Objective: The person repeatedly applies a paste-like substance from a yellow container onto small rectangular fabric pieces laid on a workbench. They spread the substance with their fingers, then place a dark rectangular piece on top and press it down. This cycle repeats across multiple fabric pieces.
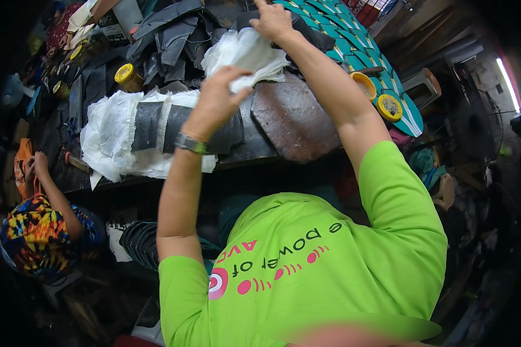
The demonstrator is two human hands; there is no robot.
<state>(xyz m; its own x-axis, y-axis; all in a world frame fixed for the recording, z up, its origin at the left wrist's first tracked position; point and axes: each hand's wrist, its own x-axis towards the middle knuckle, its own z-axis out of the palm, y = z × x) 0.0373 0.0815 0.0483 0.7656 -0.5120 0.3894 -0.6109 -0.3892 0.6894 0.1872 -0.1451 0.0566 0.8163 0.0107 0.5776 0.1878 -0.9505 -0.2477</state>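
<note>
nearby, yellow glue tin [389,107], half-full

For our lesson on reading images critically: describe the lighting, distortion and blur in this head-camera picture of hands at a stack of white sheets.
Head view: fisheye bends the bench edge and leaves black corners; a bright tube light glares at right; under the bench lies deep shadow; the left hand and right hand at the white sheets look fairly sharp; the bottom edge is blurred.

Both hands [246,63] on white sheets [243,55]
</note>
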